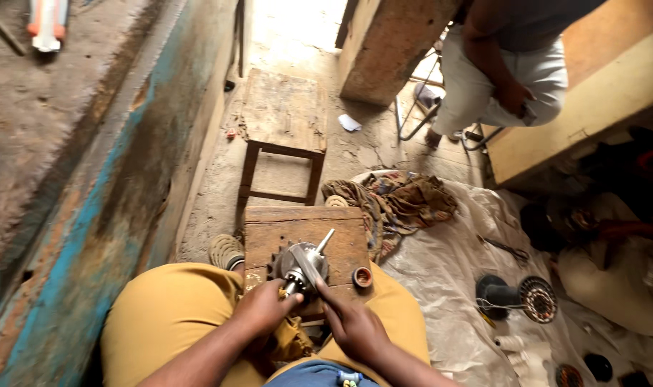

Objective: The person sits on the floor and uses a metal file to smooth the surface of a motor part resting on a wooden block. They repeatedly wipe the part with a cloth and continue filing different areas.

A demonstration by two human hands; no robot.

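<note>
1. Working a metal motor assembly (303, 266) on a small wooden tabletop (269, 236) set between the person's knees; the part sits at the near edge, shaft pointing up and away, toothed ring underneath.
2. Left hand (263, 308): grip closed around the lower stub of the assembly, pinching it and holding it steady against the wood.
3. Right hand (351, 326): fingers pressed together on a flat metal blade-like tool (308, 266), which lies diagonally across the top of the housing. Cannot tell whether the tip is seated in a seam or just resting on the surface.
4. Step in hand, as a judgement: looks like prying or scraping at the housing, early to mid stage; the casing appears not yet opened.
5. Next move likely calls for a firm left-hand brace so the part does not spin, and controlled force on the tool, since a slip would run toward the left fingers.
6. Nearby: a small round copper-coloured bushing (362, 276) on the tabletop just right of the assembly, apart from it; a second wooden stool (283, 118) further ahead; a crumpled cloth (402, 201) and a black fan motor part (516, 297) on a sheet on the floor to the right.
7. Another person (509, 68) sits at the upper right, hands away from this work.
</note>
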